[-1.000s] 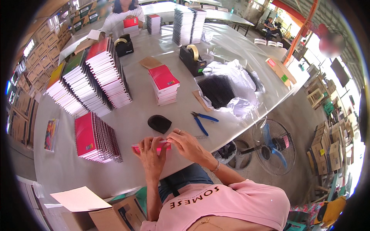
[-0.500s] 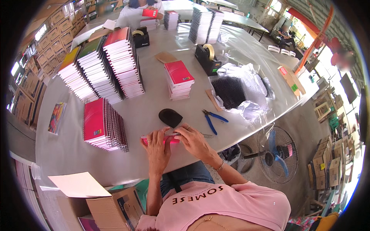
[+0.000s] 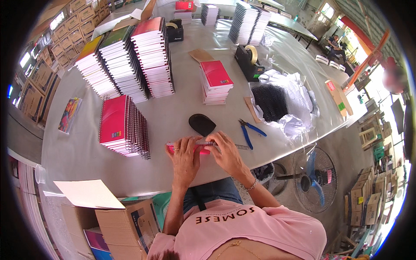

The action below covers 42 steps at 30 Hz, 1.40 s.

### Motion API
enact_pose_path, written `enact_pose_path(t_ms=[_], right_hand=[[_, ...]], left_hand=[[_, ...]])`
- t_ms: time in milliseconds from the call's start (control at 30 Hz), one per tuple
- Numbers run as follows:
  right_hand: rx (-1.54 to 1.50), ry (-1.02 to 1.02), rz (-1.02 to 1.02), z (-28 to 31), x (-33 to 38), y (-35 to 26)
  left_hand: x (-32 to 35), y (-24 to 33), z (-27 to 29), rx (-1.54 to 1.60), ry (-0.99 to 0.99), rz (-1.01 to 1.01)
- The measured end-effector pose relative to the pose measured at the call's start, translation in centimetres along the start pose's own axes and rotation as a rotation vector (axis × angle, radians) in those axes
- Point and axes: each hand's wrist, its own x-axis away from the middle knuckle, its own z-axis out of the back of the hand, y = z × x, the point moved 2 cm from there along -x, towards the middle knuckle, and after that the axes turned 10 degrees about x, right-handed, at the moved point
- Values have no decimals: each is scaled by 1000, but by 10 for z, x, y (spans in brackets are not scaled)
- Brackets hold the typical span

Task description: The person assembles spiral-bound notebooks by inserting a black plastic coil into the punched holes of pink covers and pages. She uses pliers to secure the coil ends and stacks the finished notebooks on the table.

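At the table's near edge my left hand (image 3: 186, 152) is closed over a small notebook (image 3: 170, 148) with a pink-red cover, fingers along its far edge. My right hand (image 3: 226, 152) pinches a dark spiral binding coil (image 3: 242, 147) at that edge. The coil's free end sticks out to the right of my fingers. Much of the notebook is hidden under my hands. Just beyond them lies a flat black rounded piece (image 3: 202, 125). Blue-handled cutting pliers (image 3: 250, 132) rest to the right, jaws pointing away.
Spiral-bound red notebooks (image 3: 117, 123) are stacked at left, with taller notebook stacks (image 3: 152, 60) behind. A short stack of red-covered pads (image 3: 216, 82) stands mid-table. Black coils (image 3: 271, 102) lie in plastic beside a tape dispenser (image 3: 249, 63). A fan (image 3: 314, 177) stands right; an open carton (image 3: 112, 229) is lower left.
The whole view has shifted, so the table's things sit farther right and higher. Both hands keep their hold on the notebook and coil. The person across the table is now mostly out of view.
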Motion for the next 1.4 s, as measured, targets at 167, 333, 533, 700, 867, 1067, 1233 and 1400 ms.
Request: enact_pose_path(t_ms=[167,333,533,700,867,1067,1233,1400], right_hand=[[98,40,52,4,-2,-5],[152,42,65,-1,-1,-1],[150,36,59,-1,-3,-3],[158,59,55,-6,2,-1],[153,58,73,-7,5,1],[143,54,73,-7,5,3],[79,75,-2,-6,6,0],[113,56,34,-6,6,4]], left_hand=[[-1,-2,-2,-13,-8,6],[-1,-1,-2,-18,-1,6],[-2,-1,-2,-28,-14,22],[3,-2,-1,10,-27,16],[6,-6,-3,-29,-5,-4],[2,-2,-1,-31,6,-21],[1,0,0,-31,10,-19],[0,-1,-1,-22,21,-22]])
